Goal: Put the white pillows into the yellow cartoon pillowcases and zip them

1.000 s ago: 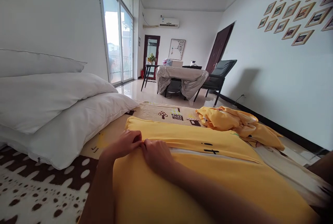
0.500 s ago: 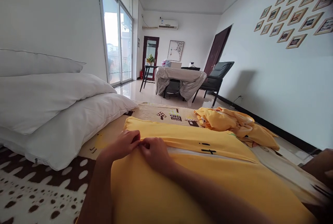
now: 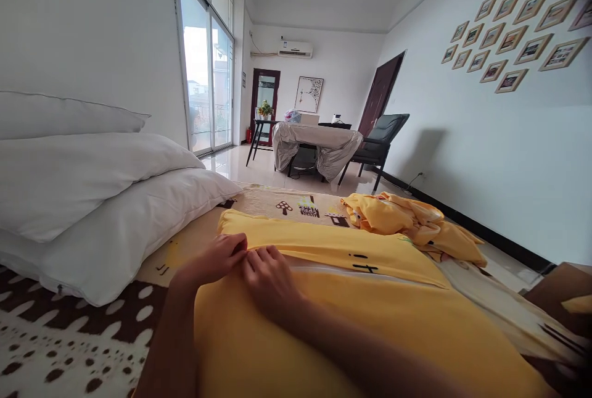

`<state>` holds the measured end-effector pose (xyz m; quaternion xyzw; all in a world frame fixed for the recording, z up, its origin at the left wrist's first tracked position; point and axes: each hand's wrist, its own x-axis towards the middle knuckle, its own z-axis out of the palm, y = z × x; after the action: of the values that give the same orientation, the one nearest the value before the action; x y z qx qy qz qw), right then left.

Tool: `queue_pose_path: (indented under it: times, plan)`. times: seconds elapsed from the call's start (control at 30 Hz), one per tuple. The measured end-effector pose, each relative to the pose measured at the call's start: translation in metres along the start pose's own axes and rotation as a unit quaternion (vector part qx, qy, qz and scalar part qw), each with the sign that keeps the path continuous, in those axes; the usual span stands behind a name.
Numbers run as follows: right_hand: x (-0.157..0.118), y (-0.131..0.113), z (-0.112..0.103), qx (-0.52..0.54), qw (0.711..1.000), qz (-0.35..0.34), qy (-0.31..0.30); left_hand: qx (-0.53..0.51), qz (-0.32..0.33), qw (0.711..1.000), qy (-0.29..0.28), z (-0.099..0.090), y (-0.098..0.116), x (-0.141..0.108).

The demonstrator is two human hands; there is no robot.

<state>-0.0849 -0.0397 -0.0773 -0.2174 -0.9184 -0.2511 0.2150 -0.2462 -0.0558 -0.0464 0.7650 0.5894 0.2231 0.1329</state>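
Observation:
A yellow pillowcase point(image 3: 361, 318) with a white pillow point(image 3: 319, 270) inside it lies before me. Its long slit runs across the upper part, and white shows through the gap. My left hand point(image 3: 223, 257) is closed in a pinch on the fabric at the slit's left end. Right beside it, my right hand point(image 3: 271, 281) has its fingers bent and closed on the same edge, close to the left fingertips. Whatever small part lies between the fingertips is hidden. Dark printed marks show on the flap to the right of my hands.
Several white pillows point(image 3: 115, 225) are stacked at left on the patterned blanket point(image 3: 263, 196). Crumpled yellow cloth point(image 3: 398, 216) lies beyond the pillowcase at right. A brown box-like thing point(image 3: 555, 293) stands at the right edge. Farther back are a covered table point(image 3: 319, 134) and a black chair point(image 3: 386, 139).
My right hand has shifted slightly left and its fingers have moved on the slit's edge. The left hand keeps its pinch. The view has tilted a little.

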Motion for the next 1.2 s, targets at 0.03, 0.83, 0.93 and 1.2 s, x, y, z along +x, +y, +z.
queue_pose_path:
  times: [0.03,0.83,0.93,1.2]
  plan:
    - [0.0,-0.001,0.0,-0.009,1.0,-0.01,0.006,-0.001,-0.003,1.0,0.001,0.0,0.001,0.0]
    - [-0.001,0.009,-0.009,0.154,0.966,0.207,-0.035,-0.01,0.009,1.0,-0.004,0.002,0.002,0.0]
    - [0.0,0.01,-0.009,0.174,0.957,0.228,-0.044,-0.009,0.011,1.0,-0.002,0.003,0.001,0.001]
    - [-0.007,0.018,-0.011,0.147,0.97,0.188,-0.036,-0.012,0.01,1.0,0.002,0.001,0.007,-0.001]
